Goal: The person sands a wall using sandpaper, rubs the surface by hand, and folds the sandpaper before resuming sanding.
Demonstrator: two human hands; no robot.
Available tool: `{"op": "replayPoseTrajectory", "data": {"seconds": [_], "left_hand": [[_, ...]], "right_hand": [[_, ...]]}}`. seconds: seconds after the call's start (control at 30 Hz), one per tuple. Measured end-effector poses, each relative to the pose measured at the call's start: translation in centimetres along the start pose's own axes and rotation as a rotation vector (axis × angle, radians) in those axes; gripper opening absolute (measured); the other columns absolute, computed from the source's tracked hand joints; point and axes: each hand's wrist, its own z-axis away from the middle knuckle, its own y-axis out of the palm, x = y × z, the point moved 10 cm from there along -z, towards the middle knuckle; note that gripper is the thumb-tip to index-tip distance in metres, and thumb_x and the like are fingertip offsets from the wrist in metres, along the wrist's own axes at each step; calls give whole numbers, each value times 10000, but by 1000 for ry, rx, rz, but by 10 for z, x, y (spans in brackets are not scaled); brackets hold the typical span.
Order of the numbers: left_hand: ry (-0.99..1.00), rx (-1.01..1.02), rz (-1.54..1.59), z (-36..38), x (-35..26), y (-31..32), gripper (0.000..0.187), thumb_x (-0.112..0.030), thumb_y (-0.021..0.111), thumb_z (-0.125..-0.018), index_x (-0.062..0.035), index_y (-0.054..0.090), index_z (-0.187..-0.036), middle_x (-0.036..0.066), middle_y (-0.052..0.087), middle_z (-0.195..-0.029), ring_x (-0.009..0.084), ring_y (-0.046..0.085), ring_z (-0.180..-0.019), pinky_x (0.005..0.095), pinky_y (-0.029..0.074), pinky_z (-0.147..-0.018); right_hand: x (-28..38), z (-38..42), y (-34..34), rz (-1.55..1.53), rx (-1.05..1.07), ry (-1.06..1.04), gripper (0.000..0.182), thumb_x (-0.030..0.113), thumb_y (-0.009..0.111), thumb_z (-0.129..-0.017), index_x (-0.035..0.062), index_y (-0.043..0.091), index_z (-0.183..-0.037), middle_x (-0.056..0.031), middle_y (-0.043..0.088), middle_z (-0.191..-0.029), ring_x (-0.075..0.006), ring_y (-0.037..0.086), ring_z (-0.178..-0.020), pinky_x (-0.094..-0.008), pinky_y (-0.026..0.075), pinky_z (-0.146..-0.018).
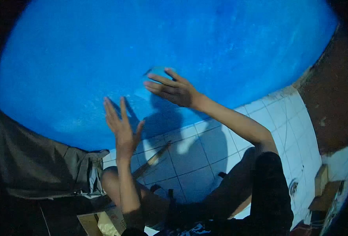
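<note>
A large blue painted wall (182, 47) fills the upper part of the view. My right hand (172, 88) lies flat against it and presses a small blue pad or piece of sandpaper (156, 71) to the surface; only its upper edge shows past my fingers. My left hand (121, 124) rests lower and to the left, fingers spread and straight, palm flat on the wall, holding nothing. Both hands cast shadows on the blue paint.
White floor tiles (197, 153) run below the wall. A wooden stick (152, 161) lies on them near my bent knee (111, 181). Dark cloth (44, 165) hangs at the left. Wooden blocks (323, 185) sit at the right, beside a brown wall (331, 98).
</note>
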Motion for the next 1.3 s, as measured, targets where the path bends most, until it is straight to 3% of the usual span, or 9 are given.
{"op": "replayPoseTrajectory", "data": {"seconds": [0.1,0.17,0.33,0.43,0.6,0.73,0.87,1.07,1.3], "left_hand": [[42,18,104,-1,-4,-1,1025,-295,801,-829,-168,149,-1611,265,-73,-1648,454,-20,-1525,668,72,-1182],[24,35,97,-3,1,1,1037,-288,807,-824,-167,143,-1612,263,-80,-1648,453,-25,-1526,669,68,-1181],[45,53,37,-3,4,16,1110,-328,833,-785,-206,111,-1619,230,-86,-1659,449,-36,-1526,684,82,-1176],[51,39,115,-2,5,17,1089,-247,839,-779,-278,141,-1614,212,-110,-1660,453,-35,-1524,741,66,-1142],[53,30,56,0,10,17,1103,-292,844,-768,-268,140,-1617,202,-74,-1667,457,-20,-1525,749,117,-1128],[106,-10,109,2,7,15,1108,-242,855,-750,-272,162,-1614,188,-54,-1671,451,-9,-1527,767,151,-1107],[101,8,86,2,9,12,1103,-237,853,-754,-271,163,-1614,170,-57,-1675,440,-12,-1530,763,140,-1112],[80,17,112,4,16,10,1123,-228,862,-744,-301,153,-1612,141,-62,-1681,441,-24,-1529,754,111,-1125],[61,59,76,6,16,12,1134,-271,857,-754,-327,120,-1614,171,-83,-1673,459,-35,-1523,731,108,-1146]], "right_hand": [[-29,-12,-28,-176,59,122,511,147,584,-930,211,534,-1434,39,443,-1557,-184,363,-1469,-546,112,-1248],[-49,-27,-65,200,-44,120,491,136,552,-941,213,551,-1426,47,481,-1531,-173,402,-1448,-549,57,-1247],[-39,-21,-45,144,-96,208,445,122,558,-933,198,612,-1368,53,530,-1489,-161,431,-1428,-568,77,-1243],[-1,-16,-9,-90,73,131,561,-5,606,-883,198,575,-1405,53,530,-1488,-182,443,-1420,-558,48,-1250],[-42,-56,-67,103,3,256,647,-21,588,-868,213,499,-1464,49,513,-1502,-178,409,-1443,-548,-7,-1256],[-43,-40,-58,149,-106,198,633,-23,572,-876,228,513,-1455,47,501,-1513,-177,397,-1451,-550,27,-1256],[-7,-16,-7,10,102,118,548,5,540,-949,246,526,-1441,71,514,-1498,-147,407,-1440,-548,107,-1256],[-47,-40,-61,211,-54,173,461,87,530,-972,241,572,-1405,73,541,-1475,-146,447,-1415,-556,72,-1249],[16,-12,11,-77,189,87,556,40,569,-918,235,534,-1437,48,506,-1508,-180,423,-1433,-575,114,-1245]]}}
